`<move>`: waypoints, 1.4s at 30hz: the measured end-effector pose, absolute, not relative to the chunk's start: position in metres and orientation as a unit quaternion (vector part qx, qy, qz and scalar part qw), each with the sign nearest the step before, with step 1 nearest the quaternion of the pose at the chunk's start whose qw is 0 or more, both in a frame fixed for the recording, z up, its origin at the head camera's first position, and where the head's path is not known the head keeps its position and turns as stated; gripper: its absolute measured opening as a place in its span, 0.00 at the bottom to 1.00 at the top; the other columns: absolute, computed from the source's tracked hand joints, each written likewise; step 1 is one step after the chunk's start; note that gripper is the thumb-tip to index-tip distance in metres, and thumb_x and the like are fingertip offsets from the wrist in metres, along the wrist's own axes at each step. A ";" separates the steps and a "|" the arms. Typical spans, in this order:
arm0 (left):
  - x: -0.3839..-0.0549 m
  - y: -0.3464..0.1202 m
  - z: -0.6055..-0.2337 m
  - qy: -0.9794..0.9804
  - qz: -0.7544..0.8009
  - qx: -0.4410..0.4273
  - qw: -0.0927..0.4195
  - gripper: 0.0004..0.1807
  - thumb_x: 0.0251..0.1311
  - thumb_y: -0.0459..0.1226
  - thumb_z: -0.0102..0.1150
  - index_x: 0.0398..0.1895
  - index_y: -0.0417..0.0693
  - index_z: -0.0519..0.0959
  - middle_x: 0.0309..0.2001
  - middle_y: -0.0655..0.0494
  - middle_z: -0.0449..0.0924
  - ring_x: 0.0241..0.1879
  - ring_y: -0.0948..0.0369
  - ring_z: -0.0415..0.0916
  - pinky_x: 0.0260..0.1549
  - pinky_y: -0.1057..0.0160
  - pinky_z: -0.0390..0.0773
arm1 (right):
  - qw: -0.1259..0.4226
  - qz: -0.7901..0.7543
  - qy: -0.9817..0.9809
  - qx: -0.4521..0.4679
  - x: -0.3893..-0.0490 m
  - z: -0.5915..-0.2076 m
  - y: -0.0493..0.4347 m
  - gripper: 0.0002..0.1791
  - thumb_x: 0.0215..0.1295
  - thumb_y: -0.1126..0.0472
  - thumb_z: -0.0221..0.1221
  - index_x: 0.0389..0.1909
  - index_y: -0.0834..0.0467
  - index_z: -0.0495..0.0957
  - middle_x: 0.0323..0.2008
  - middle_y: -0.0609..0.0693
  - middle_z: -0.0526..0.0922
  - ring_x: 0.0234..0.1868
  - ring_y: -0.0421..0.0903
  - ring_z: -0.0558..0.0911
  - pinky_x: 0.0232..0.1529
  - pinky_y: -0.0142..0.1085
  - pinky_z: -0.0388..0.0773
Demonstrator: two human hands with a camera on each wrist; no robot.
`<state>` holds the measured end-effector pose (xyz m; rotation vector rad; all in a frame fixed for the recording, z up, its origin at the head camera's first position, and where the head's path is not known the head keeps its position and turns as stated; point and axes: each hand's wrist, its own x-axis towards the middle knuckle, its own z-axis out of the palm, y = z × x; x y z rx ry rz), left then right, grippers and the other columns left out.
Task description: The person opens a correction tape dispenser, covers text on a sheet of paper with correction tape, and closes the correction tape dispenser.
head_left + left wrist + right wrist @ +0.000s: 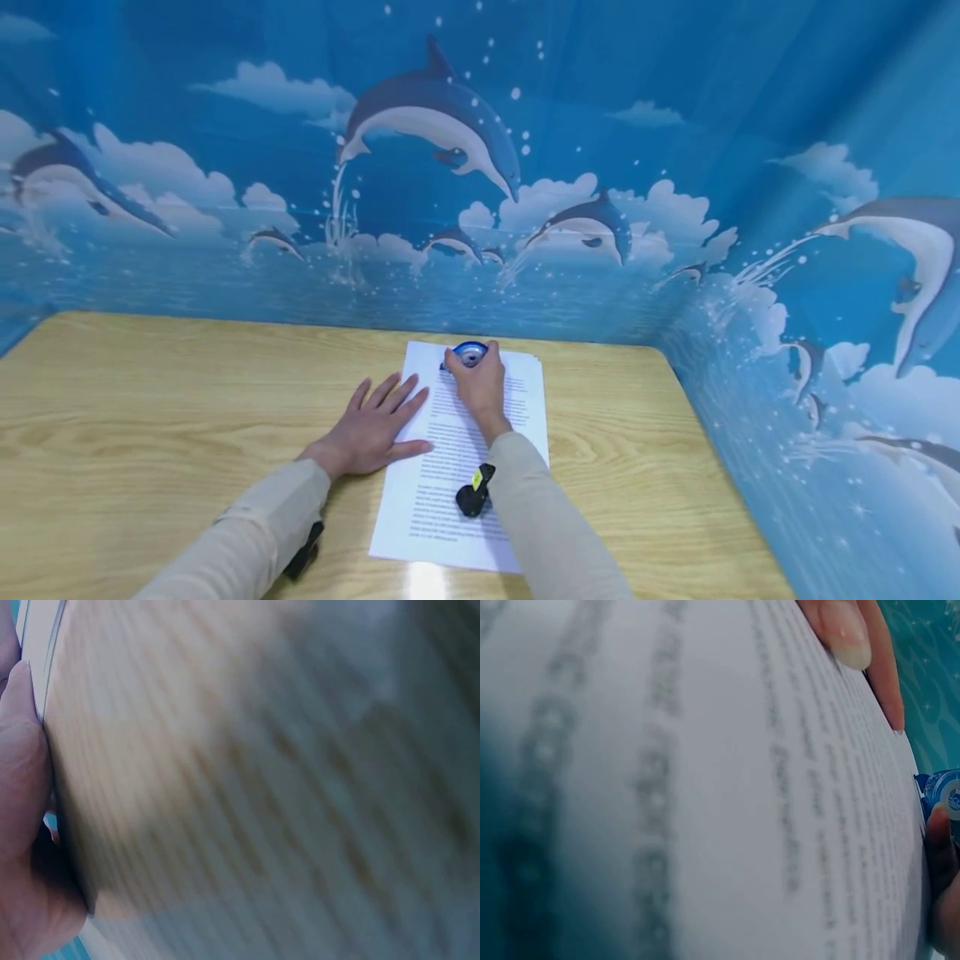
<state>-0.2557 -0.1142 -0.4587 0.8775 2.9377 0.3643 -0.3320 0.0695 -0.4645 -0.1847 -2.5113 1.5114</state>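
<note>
Printed paper sheets (450, 450) lie on the wooden table, their edges slightly fanned at the upper right. Near the top of the page my right hand (483, 392) grips a round blue correction tape (471, 353) between thumb and fingers. Its narrow tip points left, close to the first lines of text. My left hand (371, 429) lies flat with fingers spread, across the left edge of the paper and the table. In the right wrist view, the correction tape (949, 796) shows at the far right, beside the thumb. The left wrist view shows part of the left hand (26, 825) and blurred wood grain.
The wooden table (187, 392) stretches to both sides of the paper. A blue curtain (300, 183) printed with dolphins closes off the back and right side. Black wrist devices (472, 498) sit at both sleeves, the right one above the page.
</note>
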 end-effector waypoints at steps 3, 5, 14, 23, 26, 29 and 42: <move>-0.256 -0.113 -0.458 0.951 0.119 0.286 0.023 0.44 0.64 0.65 0.42 0.75 0.48 0.54 0.75 0.47 0.46 0.72 0.45 0.40 0.65 0.37 0.39 | 0.103 0.507 -0.854 -0.059 -0.332 -0.463 0.070 0.31 0.58 0.47 0.65 0.54 0.62 0.66 0.45 0.60 0.79 0.49 0.52 0.79 0.52 0.40 0.75; -0.256 -0.113 -0.457 0.950 0.122 0.287 0.023 0.44 0.64 0.64 0.43 0.75 0.48 0.54 0.74 0.47 0.46 0.72 0.45 0.40 0.65 0.37 0.39 | 0.099 0.509 -0.853 -0.057 -0.332 -0.463 0.071 0.31 0.58 0.48 0.65 0.54 0.62 0.66 0.45 0.60 0.79 0.47 0.52 0.80 0.48 0.39 0.77; -0.256 -0.112 -0.457 0.952 0.117 0.283 0.025 0.44 0.64 0.64 0.43 0.75 0.48 0.53 0.75 0.47 0.46 0.72 0.46 0.39 0.65 0.37 0.39 | 0.080 0.538 -0.837 -0.054 -0.330 -0.462 0.073 0.31 0.59 0.49 0.65 0.56 0.62 0.64 0.45 0.61 0.78 0.34 0.48 0.83 0.22 0.33 0.80; -0.258 -0.112 -0.461 0.951 0.123 0.283 0.031 0.45 0.63 0.66 0.41 0.75 0.48 0.53 0.75 0.48 0.45 0.73 0.46 0.39 0.65 0.38 0.37 | 0.097 0.506 -0.856 -0.049 -0.330 -0.461 0.077 0.32 0.58 0.49 0.66 0.55 0.63 0.66 0.44 0.60 0.79 0.44 0.52 0.82 0.46 0.41 0.78; -0.257 -0.112 -0.461 0.951 0.121 0.283 0.030 0.45 0.63 0.66 0.41 0.75 0.49 0.53 0.75 0.48 0.45 0.72 0.46 0.39 0.65 0.38 0.37 | 0.108 0.494 -0.862 -0.043 -0.329 -0.460 0.077 0.31 0.57 0.49 0.66 0.52 0.63 0.67 0.42 0.61 0.80 0.45 0.53 0.81 0.48 0.41 0.77; -0.257 -0.113 -0.461 0.951 0.119 0.283 0.031 0.45 0.63 0.66 0.41 0.75 0.48 0.53 0.75 0.48 0.45 0.72 0.46 0.39 0.65 0.38 0.38 | 0.111 0.490 -0.864 -0.042 -0.329 -0.459 0.077 0.30 0.56 0.49 0.67 0.51 0.63 0.67 0.41 0.61 0.81 0.44 0.53 0.81 0.47 0.41 0.78; -0.257 -0.114 -0.459 0.952 0.115 0.282 0.033 0.45 0.63 0.66 0.41 0.75 0.49 0.52 0.75 0.48 0.44 0.73 0.46 0.39 0.65 0.38 0.38 | 0.095 0.499 -0.860 -0.043 -0.330 -0.461 0.080 0.31 0.57 0.48 0.66 0.53 0.63 0.66 0.43 0.60 0.80 0.44 0.51 0.81 0.45 0.40 0.78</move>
